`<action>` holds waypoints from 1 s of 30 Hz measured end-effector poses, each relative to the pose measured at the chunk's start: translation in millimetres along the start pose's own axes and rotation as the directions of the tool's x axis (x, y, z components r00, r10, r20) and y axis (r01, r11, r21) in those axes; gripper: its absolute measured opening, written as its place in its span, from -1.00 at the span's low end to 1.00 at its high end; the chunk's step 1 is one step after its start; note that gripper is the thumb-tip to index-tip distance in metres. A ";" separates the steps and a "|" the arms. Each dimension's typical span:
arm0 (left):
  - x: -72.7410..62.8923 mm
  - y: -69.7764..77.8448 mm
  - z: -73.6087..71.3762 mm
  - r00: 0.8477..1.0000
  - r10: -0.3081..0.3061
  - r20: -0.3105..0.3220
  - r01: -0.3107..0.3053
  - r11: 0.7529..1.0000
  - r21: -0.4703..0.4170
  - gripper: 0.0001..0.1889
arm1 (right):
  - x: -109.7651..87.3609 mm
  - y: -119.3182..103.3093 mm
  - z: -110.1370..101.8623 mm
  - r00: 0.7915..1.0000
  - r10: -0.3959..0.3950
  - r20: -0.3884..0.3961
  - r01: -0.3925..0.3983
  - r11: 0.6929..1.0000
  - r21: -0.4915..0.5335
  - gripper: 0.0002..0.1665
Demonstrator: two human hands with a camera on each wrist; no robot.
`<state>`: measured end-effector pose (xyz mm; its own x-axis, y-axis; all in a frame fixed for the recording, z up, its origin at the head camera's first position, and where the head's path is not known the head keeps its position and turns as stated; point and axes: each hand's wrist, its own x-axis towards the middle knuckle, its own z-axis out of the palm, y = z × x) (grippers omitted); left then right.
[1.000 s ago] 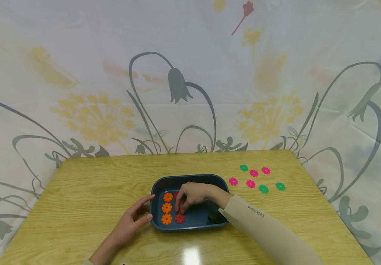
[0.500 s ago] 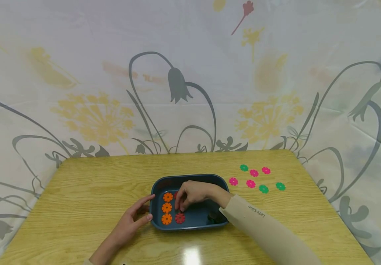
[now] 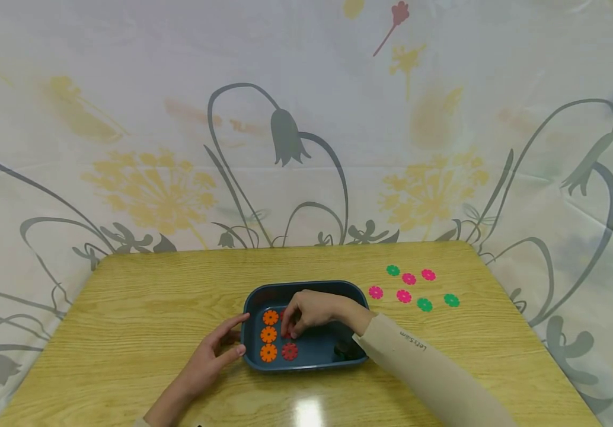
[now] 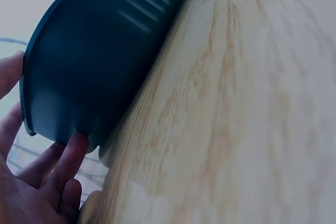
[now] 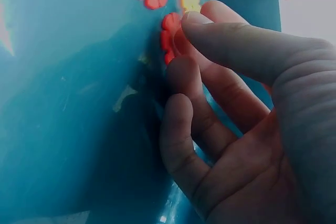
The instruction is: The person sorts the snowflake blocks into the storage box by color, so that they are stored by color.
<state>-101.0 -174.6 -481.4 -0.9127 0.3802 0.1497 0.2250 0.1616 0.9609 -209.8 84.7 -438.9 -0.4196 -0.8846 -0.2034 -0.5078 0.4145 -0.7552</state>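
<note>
In the head view my right hand [image 3: 314, 309] reaches into a dark blue tray [image 3: 306, 369]. Its thumb and fingertips pinch a red flower-shaped disc [image 5: 169, 38], low against the tray floor in the right wrist view. One red disc [image 3: 289, 351] lies nearer me; another, farther back, is partly hidden by the fingers. Left of these, orange flower-shaped discs [image 3: 268, 334] form a column. My left hand [image 3: 207, 362] touches the tray's left end with thumb and fingers spread. The left wrist view has those fingers [image 4: 71, 158] against the outer wall.
On the wooden table [image 3: 168, 308], right of the tray, lie several loose pink discs [image 3: 404, 296] and green discs [image 3: 424, 305]. A dark shape [image 3: 346, 350] by the tray's right end is unclear. Behind the table hangs a flower-patterned cloth [image 3: 306, 196].
The right fingertips have shifted very slightly away from the nearer red disc, toward the back of the tray. The left hand and the tray stay in place.
</note>
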 end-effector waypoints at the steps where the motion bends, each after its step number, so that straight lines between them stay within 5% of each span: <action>1: 0.0 0.1 -0.1 1.000 0.001 0.000 -0.001 1.000 -0.001 -0.47 | 0.1 -0.2 -0.5 1.000 -0.005 -0.001 0.005 1.000 0.004 -0.85; 16: 0.2 -1.9 -0.4 1.000 0.004 -0.001 -0.004 1.000 -0.001 -0.46 | -8.8 -7.5 -18.0 0.998 -0.059 -0.030 0.062 0.991 0.118 -0.79; 22: 0.0 -3.2 -0.4 1.000 0.021 0.003 -0.021 1.000 0.006 -0.45 | -21.7 -10.6 -31.6 0.993 -0.073 -0.091 0.083 0.989 0.119 -0.77; 30: -0.6 -1.3 -0.2 1.000 -0.029 -0.013 0.029 1.000 0.004 -0.46 | -47.4 -5.0 -49.0 0.982 -0.066 -0.176 0.088 0.989 0.118 -0.76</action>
<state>-100.8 -175.1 -482.7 -0.9232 0.3634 0.1252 0.1999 0.1757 0.9639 -224.3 135.0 -394.9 -0.5108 -0.8588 -0.0401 -0.4506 0.3072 -0.8382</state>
